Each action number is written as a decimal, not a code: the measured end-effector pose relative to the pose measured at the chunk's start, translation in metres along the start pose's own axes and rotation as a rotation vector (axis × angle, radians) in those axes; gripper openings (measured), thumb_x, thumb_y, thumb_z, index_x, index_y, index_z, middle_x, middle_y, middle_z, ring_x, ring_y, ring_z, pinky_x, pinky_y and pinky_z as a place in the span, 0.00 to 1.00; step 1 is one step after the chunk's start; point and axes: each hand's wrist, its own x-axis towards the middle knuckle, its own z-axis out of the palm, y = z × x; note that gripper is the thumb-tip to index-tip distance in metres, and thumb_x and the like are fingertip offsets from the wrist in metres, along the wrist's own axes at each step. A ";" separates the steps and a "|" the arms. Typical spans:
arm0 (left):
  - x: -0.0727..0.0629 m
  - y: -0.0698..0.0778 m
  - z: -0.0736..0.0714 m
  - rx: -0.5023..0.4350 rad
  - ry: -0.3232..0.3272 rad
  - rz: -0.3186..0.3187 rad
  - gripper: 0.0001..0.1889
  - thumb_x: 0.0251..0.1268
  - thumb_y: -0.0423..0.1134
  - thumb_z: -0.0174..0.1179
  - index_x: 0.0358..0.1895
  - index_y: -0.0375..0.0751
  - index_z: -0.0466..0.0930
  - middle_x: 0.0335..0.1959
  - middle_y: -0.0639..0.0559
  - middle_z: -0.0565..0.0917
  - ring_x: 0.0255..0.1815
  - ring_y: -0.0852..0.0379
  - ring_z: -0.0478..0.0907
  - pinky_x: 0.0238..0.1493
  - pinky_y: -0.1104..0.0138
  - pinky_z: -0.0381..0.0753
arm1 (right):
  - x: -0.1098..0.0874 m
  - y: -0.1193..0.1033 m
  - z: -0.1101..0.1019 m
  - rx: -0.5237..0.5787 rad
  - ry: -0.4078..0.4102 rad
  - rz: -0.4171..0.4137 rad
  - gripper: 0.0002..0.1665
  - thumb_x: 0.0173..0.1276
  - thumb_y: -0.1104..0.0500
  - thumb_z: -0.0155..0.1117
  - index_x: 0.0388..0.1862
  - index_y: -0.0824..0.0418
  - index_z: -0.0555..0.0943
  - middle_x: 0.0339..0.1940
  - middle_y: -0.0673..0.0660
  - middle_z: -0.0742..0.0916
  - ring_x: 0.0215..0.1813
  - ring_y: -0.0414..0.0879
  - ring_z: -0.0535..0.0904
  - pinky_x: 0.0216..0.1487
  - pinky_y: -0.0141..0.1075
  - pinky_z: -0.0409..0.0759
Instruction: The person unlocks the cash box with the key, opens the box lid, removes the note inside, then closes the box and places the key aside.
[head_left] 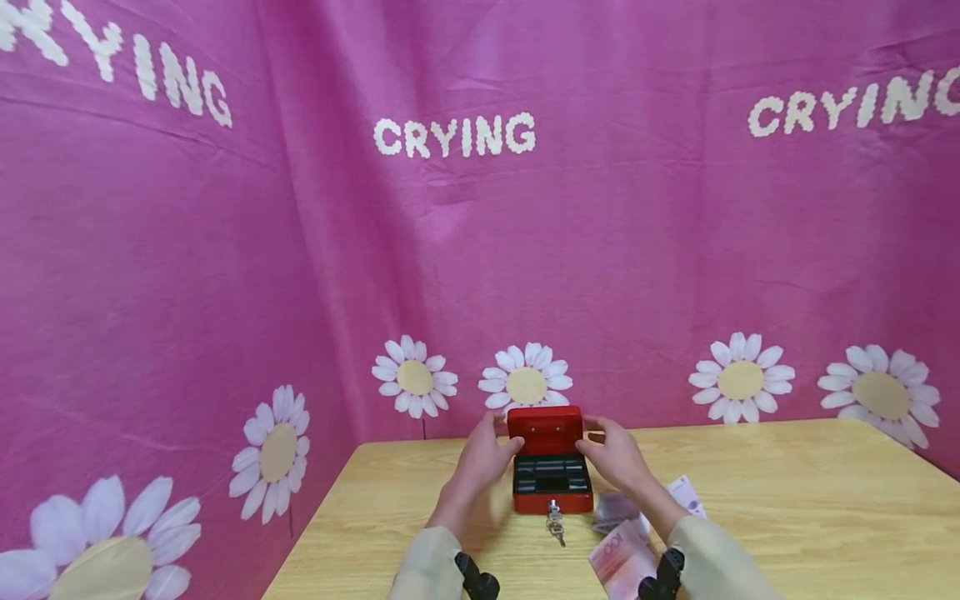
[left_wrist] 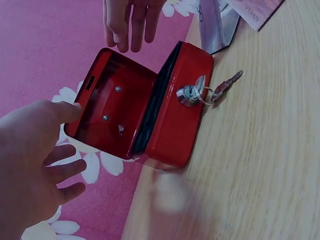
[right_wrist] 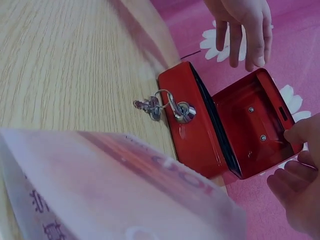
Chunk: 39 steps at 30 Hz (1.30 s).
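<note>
A small red metal cash box (head_left: pixel 552 503) sits on the table, lid (head_left: pixel 545 432) standing up and black compartment tray (head_left: pixel 531 472) inside. A ring of keys (head_left: pixel 555 527) hangs from its front lock. My left hand (head_left: pixel 485 455) is at the lid's left edge, thumb tip on the front side and other fingers loosely extended behind or beside it. My right hand (head_left: pixel 617 455) mirrors it at the right edge, thumb (right_wrist: pixel 296 134) overlapping the lid's corner in the right wrist view. Both index fingers are partly hidden.
Pink banknotes (head_left: pixel 621 557) and a folded purple note (head_left: pixel 617 510) lie right of the box, under my right forearm; a pale note (head_left: pixel 685 495) lies farther right. The wooden table (head_left: pixel 795 500) meets a magenta curtain (head_left: pixel 600 275) with daisies behind and at left.
</note>
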 end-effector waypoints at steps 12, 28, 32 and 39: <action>0.001 0.005 0.001 0.005 -0.069 -0.003 0.33 0.69 0.43 0.62 0.75 0.47 0.63 0.67 0.45 0.76 0.67 0.43 0.72 0.66 0.43 0.71 | 0.002 -0.006 0.003 0.005 0.001 0.008 0.32 0.65 0.64 0.61 0.66 0.76 0.70 0.63 0.74 0.78 0.63 0.67 0.77 0.63 0.55 0.76; -0.007 0.000 0.002 -0.072 -0.044 -0.040 0.32 0.67 0.40 0.63 0.73 0.41 0.66 0.66 0.41 0.77 0.67 0.39 0.72 0.64 0.44 0.73 | -0.003 -0.008 0.001 -0.036 -0.027 0.012 0.30 0.65 0.63 0.61 0.64 0.76 0.73 0.60 0.74 0.81 0.62 0.66 0.77 0.64 0.56 0.74; -0.011 0.000 0.001 -0.090 -0.051 -0.040 0.32 0.67 0.40 0.64 0.73 0.41 0.66 0.67 0.41 0.75 0.67 0.39 0.72 0.64 0.43 0.72 | -0.007 -0.008 0.000 -0.035 -0.024 0.014 0.29 0.65 0.64 0.61 0.63 0.75 0.74 0.59 0.73 0.81 0.62 0.66 0.78 0.63 0.55 0.74; -0.017 -0.002 0.003 -0.107 -0.027 -0.007 0.33 0.62 0.41 0.67 0.70 0.37 0.69 0.64 0.39 0.78 0.65 0.39 0.74 0.64 0.46 0.73 | -0.013 -0.007 -0.001 -0.016 -0.021 0.011 0.26 0.65 0.65 0.62 0.60 0.77 0.75 0.56 0.74 0.83 0.60 0.65 0.79 0.62 0.55 0.76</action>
